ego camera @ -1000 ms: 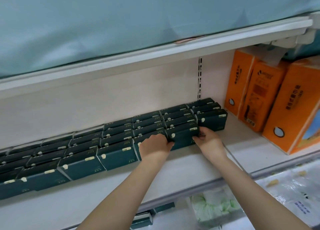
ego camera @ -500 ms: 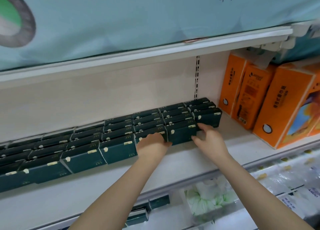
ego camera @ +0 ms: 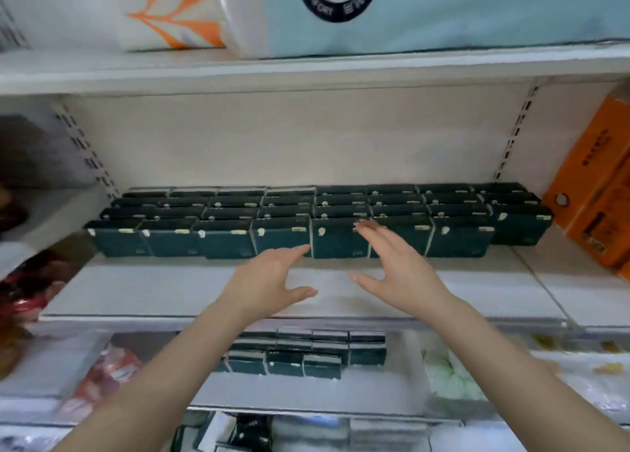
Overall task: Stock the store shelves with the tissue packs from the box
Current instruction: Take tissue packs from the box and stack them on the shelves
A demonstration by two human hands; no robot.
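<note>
A shop: shelves [ego camera: 306, 301] stocked with tissue packs [ego camera: 341, 236]

Both hands withdrawn from the front row of tissue packs [ego camera: 337, 242]. The left hand [ego camera: 269, 281], previously curled against a pack's near face, is now off it with fingers straight and spread. The right hand [ego camera: 399, 271], previously pressing the neighbouring pack, likewise hangs open above the bare near strip of the shelf [ego camera: 170, 291]. The view has swung left and back, bringing the whole block into frame.

Bare strip of shelf [ego camera: 170, 291] in front of the tissue packs [ego camera: 225, 240] is open; orange boxes [ego camera: 593, 192] wall off the right, upper shelf [ego camera: 306, 73] caps the top.
</note>
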